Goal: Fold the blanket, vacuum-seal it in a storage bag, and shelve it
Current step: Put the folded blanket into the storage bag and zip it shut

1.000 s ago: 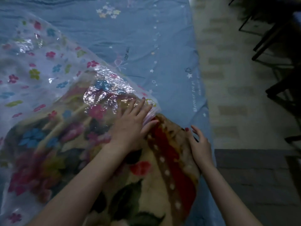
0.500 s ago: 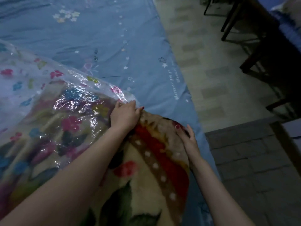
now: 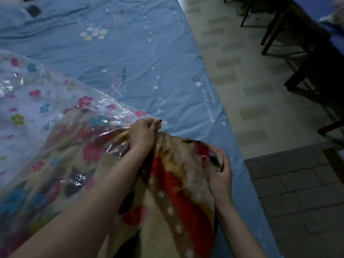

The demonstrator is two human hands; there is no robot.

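On the bed (image 3: 130,53), the blanket (image 3: 176,192) lies half inside the storage bag (image 3: 46,108). The left hand (image 3: 143,135) pinches the bag's mouth edge, seemingly; the right hand (image 3: 218,175) curls round the blanket's corner. Bunched fleece could jam at the opening, tearing plastic.

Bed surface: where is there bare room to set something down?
Bare sheet lies beyond the bag, up to the bed's far edge. A thin strip runs right of the blanket. It is crowded near the left hand and right hand.
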